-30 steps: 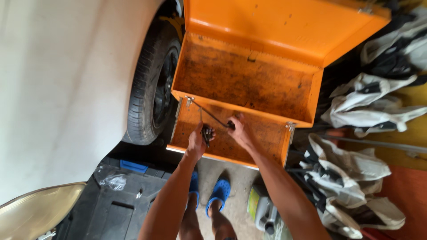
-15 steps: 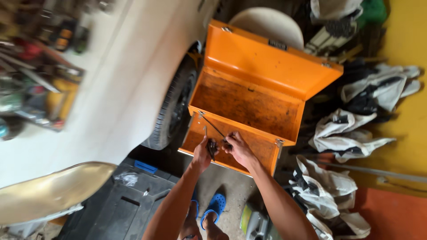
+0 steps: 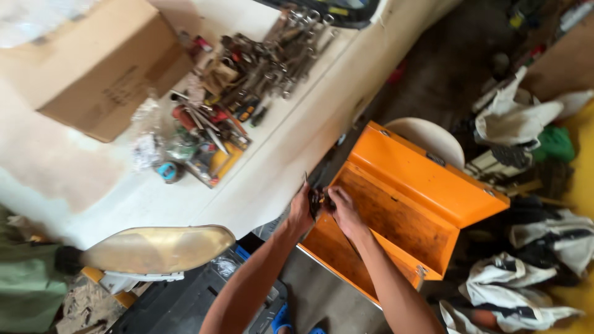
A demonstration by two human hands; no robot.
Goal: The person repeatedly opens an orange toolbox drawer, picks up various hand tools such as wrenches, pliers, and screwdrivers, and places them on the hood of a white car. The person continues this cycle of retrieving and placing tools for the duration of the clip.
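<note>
Nearest, both hands meet over the open orange toolbox (image 3: 427, 185): the left hand (image 3: 301, 210) and right hand (image 3: 342, 210) close around a small dark metal part (image 3: 317, 199). It looks rigid, light and possibly greasy, best pinched by its edges. Farther left, wrenches (image 3: 272, 62) litter the white car body (image 3: 291, 148).

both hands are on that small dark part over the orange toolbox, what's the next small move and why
Probably lower the small dark part into the open orange toolbox. The left hand and right hand hold it together just above the box's empty interior, so a short drop is the nearest resting place.
</note>
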